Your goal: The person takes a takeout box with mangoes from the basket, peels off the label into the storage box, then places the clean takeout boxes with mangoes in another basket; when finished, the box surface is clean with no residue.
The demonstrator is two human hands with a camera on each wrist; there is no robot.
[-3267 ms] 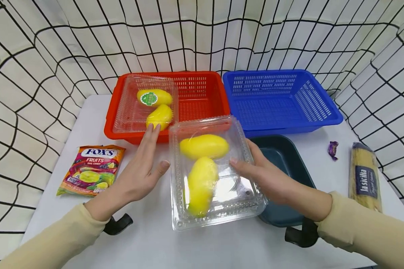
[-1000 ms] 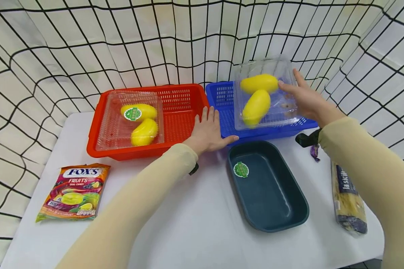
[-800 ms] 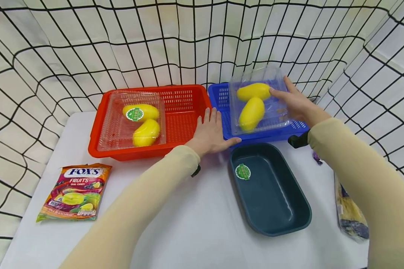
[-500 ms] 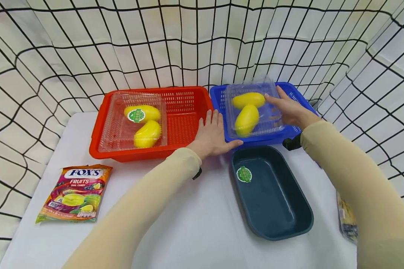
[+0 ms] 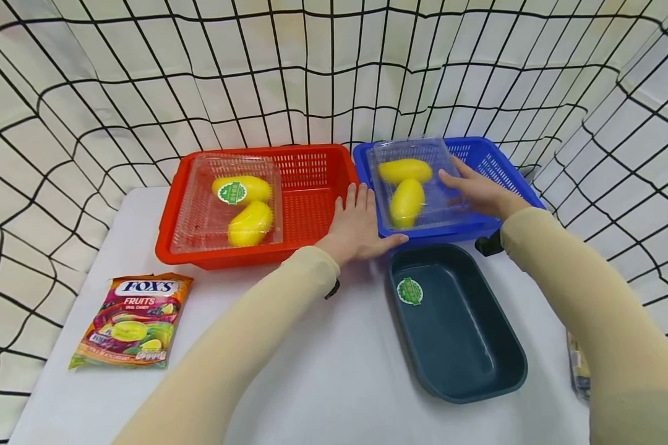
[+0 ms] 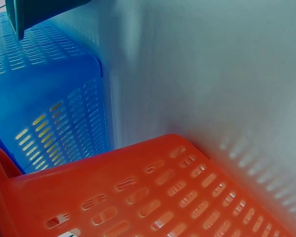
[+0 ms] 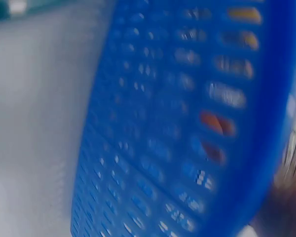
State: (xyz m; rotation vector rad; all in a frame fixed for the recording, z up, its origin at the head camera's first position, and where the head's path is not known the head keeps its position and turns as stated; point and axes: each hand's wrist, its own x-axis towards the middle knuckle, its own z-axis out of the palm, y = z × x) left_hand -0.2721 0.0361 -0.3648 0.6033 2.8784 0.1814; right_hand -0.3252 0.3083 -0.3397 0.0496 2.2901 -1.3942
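Observation:
My right hand (image 5: 479,191) grips the right edge of a clear plastic clamshell box (image 5: 436,207), thumb over its lid. Two yellow mangoes (image 5: 407,204) are inside. The box lies in the left part of the blue basket (image 5: 501,176), slightly tilted. Close by, my left hand (image 5: 356,225) spreads straight fingers over the adjoining rims of the blue basket and the red basket (image 5: 306,216). A second clear box (image 5: 197,213) with two mangoes (image 5: 250,224), one bearing a green sticker, sits in the red basket. The wrist views mostly show the basket walls (image 6: 138,182).
A dark green tray (image 5: 451,334) with a green sticker stands in front of the blue basket. At the left lies a bag of Fox's candy (image 5: 136,321). My right sleeve partly hides a packet (image 5: 579,364). Black-gridded white walls (image 5: 334,68) enclose the table (image 5: 312,383).
My right hand has carried the box from above the table up and right, then lowered it into the blue basket. The left hand has moved from beside the red basket onto the rims.

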